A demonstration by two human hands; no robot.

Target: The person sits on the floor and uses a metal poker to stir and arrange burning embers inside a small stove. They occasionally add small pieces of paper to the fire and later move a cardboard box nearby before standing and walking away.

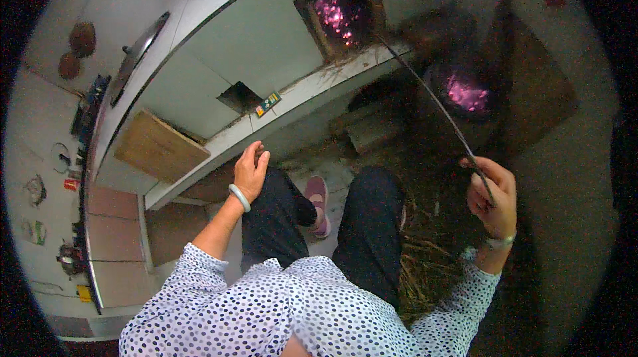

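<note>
My right hand [492,197] is closed around the near end of a long thin dark rod [438,103], at the right. Its far end reaches the mouth of a stove firebox [339,18], where embers glow pink. My left hand [251,170], with a pale bangle at the wrist, hangs over my left knee, thumb and fingers somewhat apart and holding nothing. Beyond it a small printed box [268,104] rests on the white tiled ledge [309,83], beside a small square dark opening [240,98]. What the rod's tip touches is hidden in the dark.
A second pink glow [467,94] shows in a dark round vessel or opening at right. Dry straw [421,267] lies on the floor beside my right leg. A wooden board [162,148] leans against the stove at left. The white stove top's edge [184,28] curves above.
</note>
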